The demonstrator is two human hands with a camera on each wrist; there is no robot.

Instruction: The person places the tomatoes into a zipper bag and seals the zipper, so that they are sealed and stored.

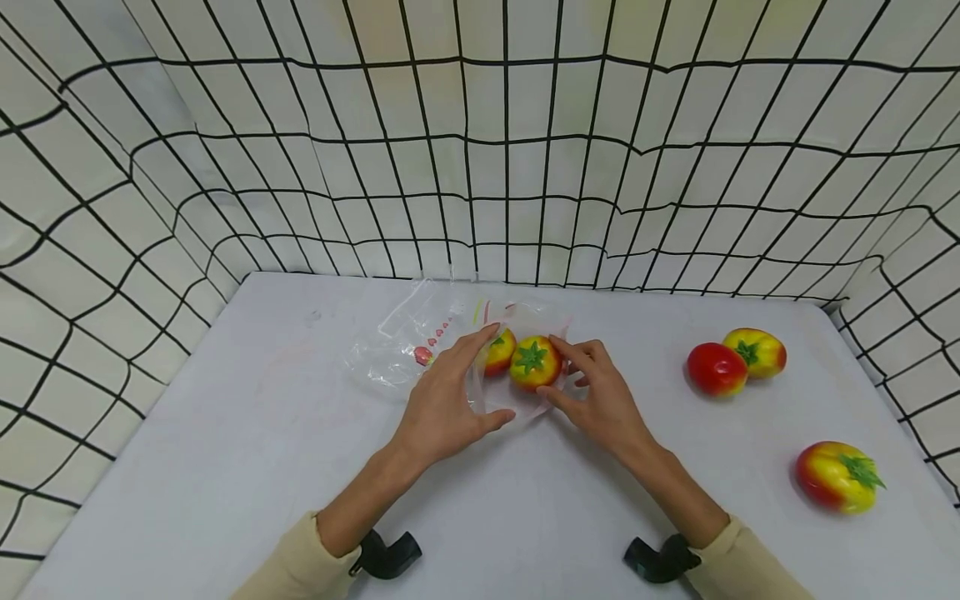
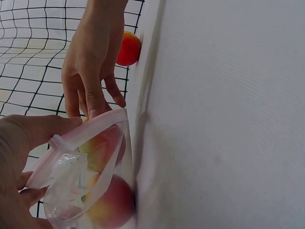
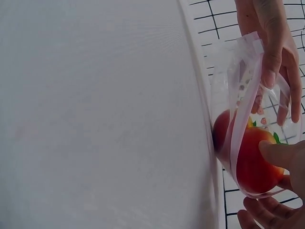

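A clear zip plastic bag point(image 1: 393, 354) with a pink rim and a strawberry print lies on the table, its mouth toward the right. One red-and-yellow toy fruit point(image 1: 498, 353) is inside it. A second toy fruit with a green leafy top point(image 1: 536, 363) sits at the mouth, between the thumb and fingers of my right hand point(image 1: 600, 400). My left hand point(image 1: 442, 408) holds the bag's rim, thumb apart from the fingers. In the left wrist view the pink rim point(image 2: 95, 128) passes beside the left thumb. The right wrist view shows the right thumb on the red fruit point(image 3: 255, 160).
On the table's right side, a red toy fruit point(image 1: 716, 369) touches a yellow-red one point(image 1: 761, 353). Another leafy-topped toy fruit point(image 1: 834, 477) lies nearer the front right. Black netting point(image 1: 506, 167) over white walls surrounds the white table point(image 1: 225, 433) at the back and sides.
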